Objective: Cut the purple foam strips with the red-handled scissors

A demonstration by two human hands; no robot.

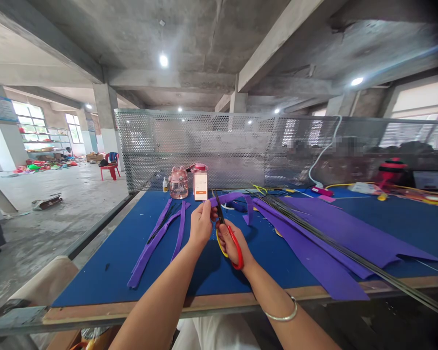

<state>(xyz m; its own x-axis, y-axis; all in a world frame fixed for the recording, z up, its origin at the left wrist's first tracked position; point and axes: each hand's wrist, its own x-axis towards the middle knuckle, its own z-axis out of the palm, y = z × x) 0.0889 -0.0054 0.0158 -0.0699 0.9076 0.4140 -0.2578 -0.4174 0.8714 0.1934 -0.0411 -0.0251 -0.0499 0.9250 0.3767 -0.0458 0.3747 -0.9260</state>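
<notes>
My left hand (201, 224) pinches one end of a purple fabric strip (229, 198), which arcs away to the right and curls down at its far end. In my right hand (234, 243) is a pair of scissors (237, 253) with red and yellow handles. Its dark blades point up and cross the strip just right of my left fingers. Whether the blades are parted is hard to make out. To the left lie cut purple strips (146, 257) with thin dark wires among them. Large purple fabric sheets (336, 233) spread over the right side.
The blue-topped table (105, 277) ends at a perforated metal screen (190, 131). A pink bottle (178, 183), a lit phone (201, 186) and a small glue bottle (165, 184) stand at the back. Long dark wires (336, 238) lie across the sheets, overhanging the front right edge.
</notes>
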